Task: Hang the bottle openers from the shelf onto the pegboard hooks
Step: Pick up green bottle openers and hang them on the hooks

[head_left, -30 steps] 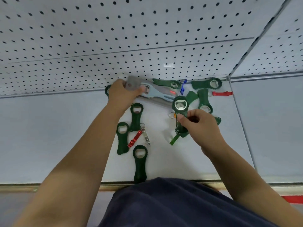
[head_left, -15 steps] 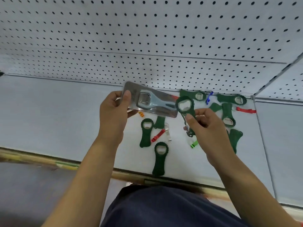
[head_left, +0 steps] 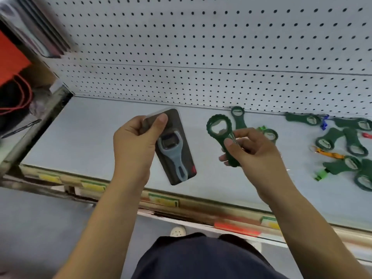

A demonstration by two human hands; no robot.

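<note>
My left hand (head_left: 135,143) grips the top end of a carded grey bottle opener (head_left: 174,152), which hangs tilted above the white shelf (head_left: 84,137). Thumb and fingers of my right hand (head_left: 253,152) pinch the handle of a dark green bottle opener (head_left: 220,131), its ring end pointing up. Several more green openers (head_left: 340,141) lie scattered on the shelf at the right, and one more green opener (head_left: 238,115) lies just behind my right hand. The white pegboard (head_left: 201,47) rises behind the shelf; no hooks show on it.
Small coloured clips lie among the openers: a blue clip (head_left: 324,124), an orange clip (head_left: 330,154) and a green clip (head_left: 321,175). The shelf's front edge (head_left: 161,200) carries yellow and red price labels. A red bag (head_left: 12,63) sits past the shelf's left end.
Both hands have lifted their openers off the shelf and drawn back. The view has swung left, so the pile now lies at the right. The carded opener has turned from lying across to hanging lengthwise.
</note>
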